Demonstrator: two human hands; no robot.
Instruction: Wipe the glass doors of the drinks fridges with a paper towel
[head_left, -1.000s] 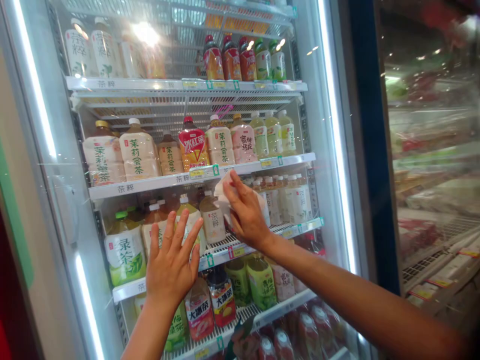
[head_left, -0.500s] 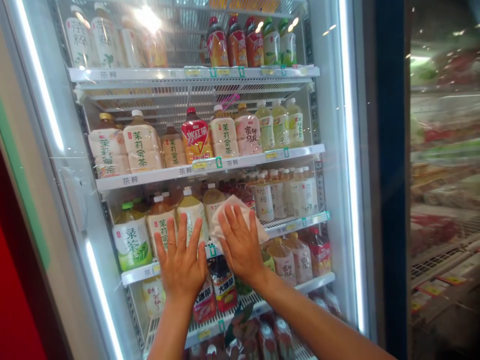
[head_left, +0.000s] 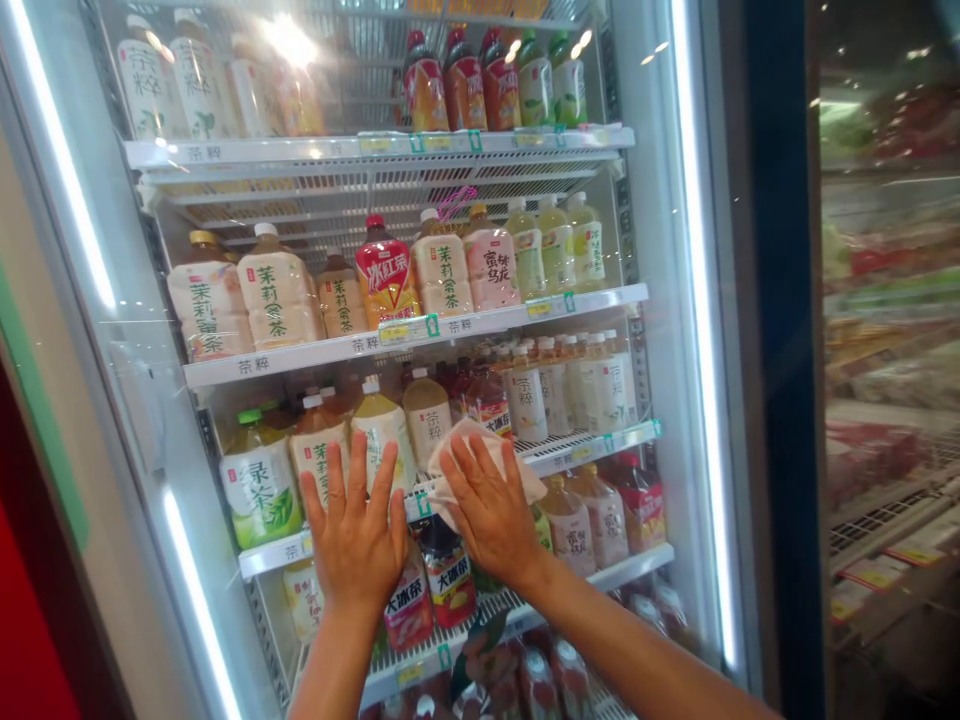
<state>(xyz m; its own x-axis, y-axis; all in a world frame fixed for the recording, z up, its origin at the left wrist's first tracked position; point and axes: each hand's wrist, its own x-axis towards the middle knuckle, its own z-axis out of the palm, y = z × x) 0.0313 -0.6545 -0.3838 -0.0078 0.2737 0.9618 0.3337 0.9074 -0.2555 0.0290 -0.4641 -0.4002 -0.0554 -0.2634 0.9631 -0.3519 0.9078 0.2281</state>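
My left hand (head_left: 356, 535) lies flat with its fingers spread against the glass door (head_left: 660, 250) of a drinks cooler, and it holds nothing. To its right, my right hand (head_left: 487, 505) holds a pale pinkish cloth (head_left: 529, 484) pressed to the same glass. The fingers of that hand are stretched over the cloth, and the palm hides part of it. Behind the glass, near my left fingertips, stand a large green tea bottle (head_left: 259, 485) and a pale tea bottle (head_left: 382, 425). Above the cloth shows a brownish tea bottle (head_left: 427, 408).
Shelves of bottled drinks fill the cooler, with a white shelf edge (head_left: 420, 330) across the middle. Bright light strips (head_left: 701, 300) run down both sides. An open display shelf (head_left: 874, 450) with packaged goods is on the right.
My right hand and the cloth have slid slightly down and to the right on the glass. My left hand stays nearly in place, a little further left in view.
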